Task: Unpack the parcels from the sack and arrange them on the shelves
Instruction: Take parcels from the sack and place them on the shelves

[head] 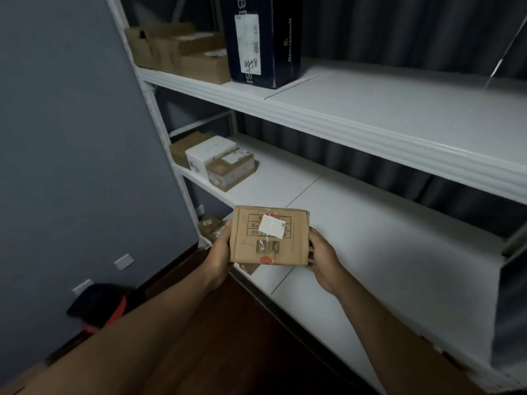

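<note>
Small brown cardboard parcel (269,235) held up in mid-air in front of the white shelving unit (370,132), over the front edge of a lower shelf, printed face toward the camera; white sticker stuck askew over a printed table, barcode and a red mark below, print too small to read; left hand (219,259) gripping the parcel's left edge, thumb up along the side, fingers curled behind the box and hidden by it; right hand (323,260) gripping the right edge, fingertips wrapped round the side and mostly out of sight behind the cardboard; both forearms bare, cut off by the bottom of the frame

On the middle shelf, far left: white box (204,155) with a taped brown box (231,171) just beside it and another brown carton (182,148) partly hidden behind; on the upper shelf: tall dark box (265,41) bearing a white label, top cropped by the frame, handwriting on the label illegible; beside it a blurred cluster of brown cartons (176,49), count hard to tell; lower left, more small parcels (211,226) half concealed behind the left hand

Grey wall (71,138) to the left with two pale outlet plates; dark wooden floor (228,323) below; dark object with red trim (99,305) against the wall, too dim to identify; dark curtain (399,32) behind the shelves; no sack in view
</note>
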